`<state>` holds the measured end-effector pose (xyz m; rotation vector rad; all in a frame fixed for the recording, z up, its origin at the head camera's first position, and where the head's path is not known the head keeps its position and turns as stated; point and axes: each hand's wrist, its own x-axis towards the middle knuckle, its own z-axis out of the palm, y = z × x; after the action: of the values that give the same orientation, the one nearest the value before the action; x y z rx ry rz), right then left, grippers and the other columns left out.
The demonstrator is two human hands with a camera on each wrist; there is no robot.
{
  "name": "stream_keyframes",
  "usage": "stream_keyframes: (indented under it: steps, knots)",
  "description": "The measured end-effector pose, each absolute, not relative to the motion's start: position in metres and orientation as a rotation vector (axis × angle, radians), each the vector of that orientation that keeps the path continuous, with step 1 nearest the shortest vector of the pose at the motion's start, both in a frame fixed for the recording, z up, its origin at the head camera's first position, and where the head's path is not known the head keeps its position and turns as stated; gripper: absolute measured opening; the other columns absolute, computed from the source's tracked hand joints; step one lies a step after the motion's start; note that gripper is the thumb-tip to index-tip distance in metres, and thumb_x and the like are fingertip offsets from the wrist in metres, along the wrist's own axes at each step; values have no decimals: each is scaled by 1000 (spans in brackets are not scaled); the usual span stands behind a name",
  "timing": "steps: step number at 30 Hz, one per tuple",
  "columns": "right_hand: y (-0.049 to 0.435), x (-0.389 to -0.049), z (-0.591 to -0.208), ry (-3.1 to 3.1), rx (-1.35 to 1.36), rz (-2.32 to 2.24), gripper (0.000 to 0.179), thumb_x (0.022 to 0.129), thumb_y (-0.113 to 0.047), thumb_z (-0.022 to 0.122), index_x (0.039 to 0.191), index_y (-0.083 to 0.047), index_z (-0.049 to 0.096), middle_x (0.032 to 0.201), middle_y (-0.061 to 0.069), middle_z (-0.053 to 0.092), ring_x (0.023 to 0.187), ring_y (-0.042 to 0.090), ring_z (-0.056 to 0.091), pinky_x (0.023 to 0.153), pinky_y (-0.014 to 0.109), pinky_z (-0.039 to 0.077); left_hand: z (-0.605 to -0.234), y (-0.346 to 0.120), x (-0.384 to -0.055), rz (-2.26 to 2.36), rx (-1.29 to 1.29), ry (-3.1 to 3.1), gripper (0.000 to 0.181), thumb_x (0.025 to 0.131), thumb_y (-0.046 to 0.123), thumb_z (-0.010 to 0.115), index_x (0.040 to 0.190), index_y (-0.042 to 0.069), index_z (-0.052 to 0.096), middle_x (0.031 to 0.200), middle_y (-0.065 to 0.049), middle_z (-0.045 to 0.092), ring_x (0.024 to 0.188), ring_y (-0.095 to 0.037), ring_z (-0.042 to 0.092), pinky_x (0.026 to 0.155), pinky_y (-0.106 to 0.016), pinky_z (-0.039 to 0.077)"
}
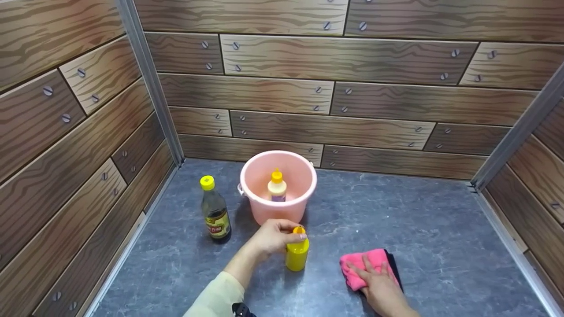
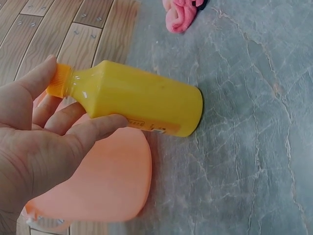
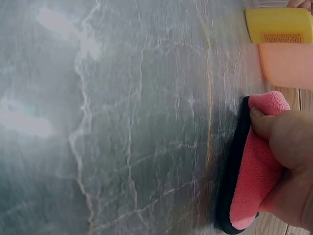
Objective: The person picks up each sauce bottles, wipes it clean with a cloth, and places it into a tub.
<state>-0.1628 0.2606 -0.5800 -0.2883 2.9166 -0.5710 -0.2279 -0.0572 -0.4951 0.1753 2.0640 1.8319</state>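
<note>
My left hand [image 1: 273, 239] pinches a yellow squeeze bottle [image 1: 297, 256] at its orange cap [image 2: 58, 81], between thumb and fingers. One finger lies along the bottle's side in the left wrist view. The bottle stands upright in front of the pink bucket [image 1: 260, 211]; whether its base touches the surface I cannot tell. My right hand [image 1: 380, 285] rests on a folded pink cloth [image 1: 352, 264] with a black underside, its fingers spread over the top. In the right wrist view the thumb presses the cloth [image 3: 257, 171] near one end.
Inside the bucket is a pale bottle [image 1: 277, 188] with an orange nozzle cap. A dark sauce bottle [image 1: 217, 215] with a yellow cap stands left of the bucket. Wood-patterned walls [image 1: 282, 94] enclose the grey marbled surface [image 1: 440, 233] at the back and sides.
</note>
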Motion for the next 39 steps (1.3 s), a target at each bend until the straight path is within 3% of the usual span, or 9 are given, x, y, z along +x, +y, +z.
stream_keyframes:
  steps: [9,15,18,22,28,31,34,37,39]
  knots:
    - [259,-155,-583,3058,-480,-855,80,80,22,67,147,-23,66,159,23,46,136,43,55,118,59,35,-495,-56,-230,1804,227,2092,28,94,15,83,119,2,78,107,-8,78,96,-22,73,86,-45,63]
    - [251,-152,-589,3220,-568,-1040,73,84,12,76,143,-32,69,156,17,53,130,40,60,99,55,55,-493,-56,-230,1781,213,2099,26,94,18,84,117,6,79,107,-7,78,97,-23,72,86,-46,63]
    - [246,-152,-593,3336,-681,-1084,78,76,16,77,140,-30,72,152,17,57,124,39,64,95,38,58,-493,-55,-230,1777,218,2110,27,94,17,84,117,5,79,108,-7,77,97,-23,73,86,-46,63]
    - [240,-151,-595,3402,-804,-1148,86,70,21,75,140,-28,71,152,17,57,124,37,63,92,15,51,-493,-54,-230,1786,217,2109,26,94,15,84,117,5,79,107,-7,77,96,-23,73,85,-47,63]
    - [230,-149,-592,3393,-910,-1171,92,65,23,70,144,-26,69,158,16,52,121,38,66,71,32,59,-494,-54,-229,1782,199,2107,26,94,17,84,116,6,80,106,-6,77,95,-23,72,84,-48,63]
    - [224,-148,-588,3420,-942,-1131,92,66,22,72,143,-28,69,158,14,52,127,35,63,79,29,60,-495,-55,-229,1763,194,2120,27,94,19,84,117,7,80,107,-6,77,96,-24,72,85,-49,63]
    - [217,-149,-585,3438,-1018,-1119,91,65,21,72,142,-27,70,158,15,52,134,34,55,102,19,49,-495,-55,-230,1743,193,2130,29,94,22,84,118,8,80,107,-5,77,97,-24,72,86,-50,62]
    - [210,-150,-581,3422,-1127,-1132,90,65,22,70,142,-25,70,158,18,52,138,38,51,115,22,33,-494,-56,-230,1725,203,2151,29,93,24,85,117,9,80,107,-5,77,96,-24,71,85,-49,63]
    - [205,-150,-579,3406,-1184,-1125,91,65,22,70,142,-25,70,158,18,51,137,42,52,115,26,35,-494,-55,-230,1718,211,2164,28,93,25,85,116,9,80,106,-5,77,95,-24,71,84,-48,63]
